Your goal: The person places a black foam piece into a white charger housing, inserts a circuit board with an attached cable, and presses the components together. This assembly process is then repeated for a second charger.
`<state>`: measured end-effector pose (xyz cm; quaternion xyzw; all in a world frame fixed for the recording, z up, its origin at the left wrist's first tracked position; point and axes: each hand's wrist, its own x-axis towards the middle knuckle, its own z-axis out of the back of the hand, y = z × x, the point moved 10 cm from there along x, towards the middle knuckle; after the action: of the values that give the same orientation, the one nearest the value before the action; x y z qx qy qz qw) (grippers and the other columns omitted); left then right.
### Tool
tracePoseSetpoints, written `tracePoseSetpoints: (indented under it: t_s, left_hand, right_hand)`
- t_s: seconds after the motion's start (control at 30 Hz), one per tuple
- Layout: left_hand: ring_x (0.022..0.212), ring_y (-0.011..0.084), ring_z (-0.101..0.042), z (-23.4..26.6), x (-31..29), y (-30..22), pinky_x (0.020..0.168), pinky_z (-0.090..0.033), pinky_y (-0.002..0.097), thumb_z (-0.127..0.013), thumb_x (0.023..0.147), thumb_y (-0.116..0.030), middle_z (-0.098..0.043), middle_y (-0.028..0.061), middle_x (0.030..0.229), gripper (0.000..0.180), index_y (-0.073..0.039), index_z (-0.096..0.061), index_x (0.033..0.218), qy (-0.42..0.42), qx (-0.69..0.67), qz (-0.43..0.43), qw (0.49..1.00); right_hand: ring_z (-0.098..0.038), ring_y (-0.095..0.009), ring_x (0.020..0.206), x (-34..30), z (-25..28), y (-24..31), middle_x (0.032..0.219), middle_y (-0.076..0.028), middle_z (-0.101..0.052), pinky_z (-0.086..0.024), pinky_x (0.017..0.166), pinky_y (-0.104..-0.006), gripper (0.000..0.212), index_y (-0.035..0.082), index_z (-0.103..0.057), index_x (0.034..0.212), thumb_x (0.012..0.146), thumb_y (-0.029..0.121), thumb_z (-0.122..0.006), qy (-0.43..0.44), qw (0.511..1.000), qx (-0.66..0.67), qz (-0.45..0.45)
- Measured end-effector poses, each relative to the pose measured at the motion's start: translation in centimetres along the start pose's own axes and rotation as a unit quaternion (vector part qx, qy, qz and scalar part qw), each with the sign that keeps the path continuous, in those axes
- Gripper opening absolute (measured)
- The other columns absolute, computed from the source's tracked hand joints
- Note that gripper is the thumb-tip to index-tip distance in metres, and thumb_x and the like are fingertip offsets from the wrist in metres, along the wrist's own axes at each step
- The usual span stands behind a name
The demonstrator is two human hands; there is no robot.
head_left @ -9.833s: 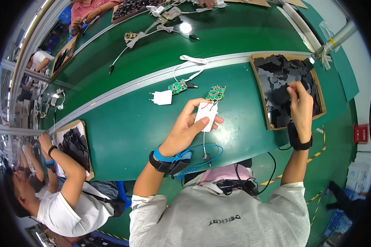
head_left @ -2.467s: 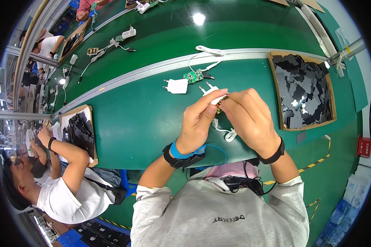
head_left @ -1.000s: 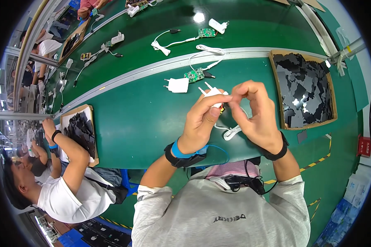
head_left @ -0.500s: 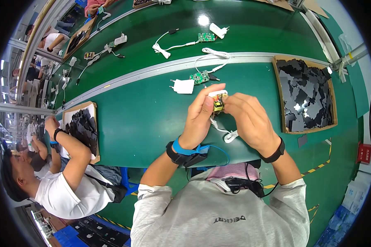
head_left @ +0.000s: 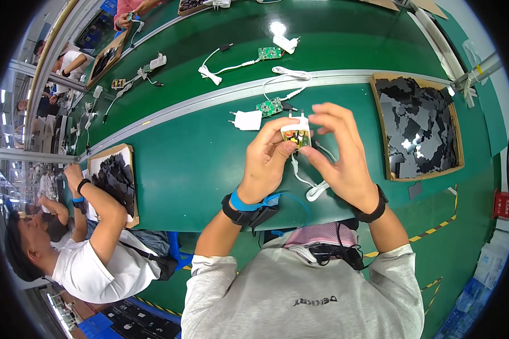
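Note:
My left hand [head_left: 266,164] pinches an opened power adapter [head_left: 296,137] between thumb and fingers. Its white end with plug pins points away from me, and yellow and orange parts show on its circuit board. Beside it, my right hand [head_left: 345,161] has its fingers apart, with the thumb at the adapter's lower right edge. From the adapter a white cable [head_left: 316,191] runs down to a bundle on the green bench. Just beyond my hands lie a white plug adapter housing [head_left: 246,120] and a green circuit board [head_left: 270,107] with a coiled white cable.
A cardboard tray [head_left: 461,152] of dark flat pieces stands at right, with one loose dark piece [head_left: 414,190] nearby. A metal rail [head_left: 209,100] crosses the bench; more boards [head_left: 270,53] with cables lie beyond. At left, a co-worker [head_left: 104,254] sits by another tray [head_left: 131,192].
The adapter has been turned, so its pins and board face now show. My right hand's fingers have opened and spread away from it, while my left hand keeps its hold.

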<state>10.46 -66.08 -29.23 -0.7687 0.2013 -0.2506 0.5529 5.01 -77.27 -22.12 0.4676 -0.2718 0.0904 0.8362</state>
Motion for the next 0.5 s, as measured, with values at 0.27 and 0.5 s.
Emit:
tracePoseSetpoints:
  t_s: [0.27,0.5]
  left_hand:
    - [0.096,0.0135,-0.062,0.2,-0.7,-0.4,0.083,-0.048,0.0250,-0.054,0.099,-0.008,-0.066,0.0114,0.107,0.029,-0.001,-0.050,0.126,-0.066,0.126,-0.034,0.989]
    - [0.097,0.0121,-0.062,0.3,-0.2,0.3,0.084,-0.049,0.0255,-0.057,0.099,-0.011,-0.067,0.0118,0.108,0.036,0.000,-0.049,0.131,-0.058,0.012,0.044,0.997]
  right_hand:
    - [-0.065,-0.027,0.097,-0.4,-2.2,-2.0,0.120,-0.016,-0.063,-0.053,0.080,-0.0320,0.038,0.001,-0.056,0.116,0.081,-0.011,-0.063,0.049,0.997,0.048,-0.020]
    - [-0.067,-0.027,0.088,-0.1,-1.2,-1.7,0.118,-0.016,-0.064,-0.054,0.077,-0.0324,0.017,-0.002,-0.062,0.098,0.082,-0.007,-0.065,0.023,0.999,0.025,-0.037]
